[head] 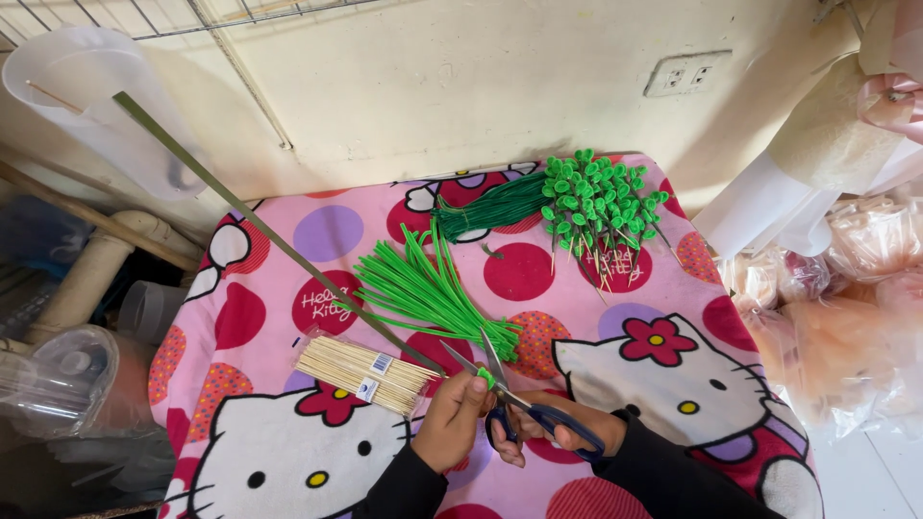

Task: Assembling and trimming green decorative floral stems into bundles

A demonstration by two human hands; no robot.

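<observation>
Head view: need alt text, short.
Two hands work over a pink cartoon-cat cloth: the right hand holds blue-handled scissors, and the left hand pinches a green piece at the blades. Nearby lie green strips and a wooden skewer pack.

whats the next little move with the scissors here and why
Probably close the scissors: their blades stand open around the green tape that the left hand pinches at its end, and the right hand is already in the handles.
</observation>
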